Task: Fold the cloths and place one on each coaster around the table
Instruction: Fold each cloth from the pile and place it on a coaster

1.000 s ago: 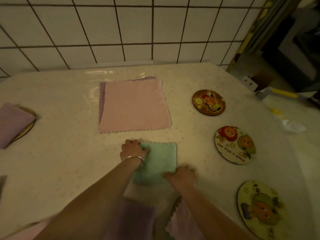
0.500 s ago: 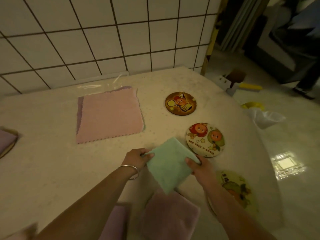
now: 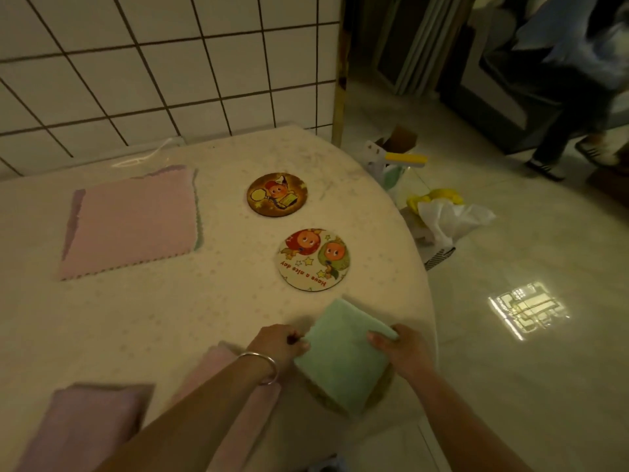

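Two hands hold the folded mint-green cloth [image 3: 340,359] in the head view, the only view given: the left hand [image 3: 280,345] pinches its left edge with curled fingers, and the right hand [image 3: 403,350] has its fingers curled over the right edge. So each grip is narrow and holding the cloth. The cloth lies over a round coaster [image 3: 381,391] at the near right rim of the cream speckled counter [image 3: 153,318], with only a sliver of coaster showing beneath. To finish this step well, I judge the square should be centred so it hides the coaster evenly, then pressed flat before the fingers slip out sideways, lest the folds spring open. The overhang toward the counter's edge looks like the risk. Beyond it sit the pale cartoon coaster with two round faces [image 3: 313,258] and the brown cartoon coaster [image 3: 277,194], both bare. A stack of unfolded pink cloths [image 3: 132,226] lies further left, well apart, and folded pink cloths [image 3: 92,424] rest near the left arm.
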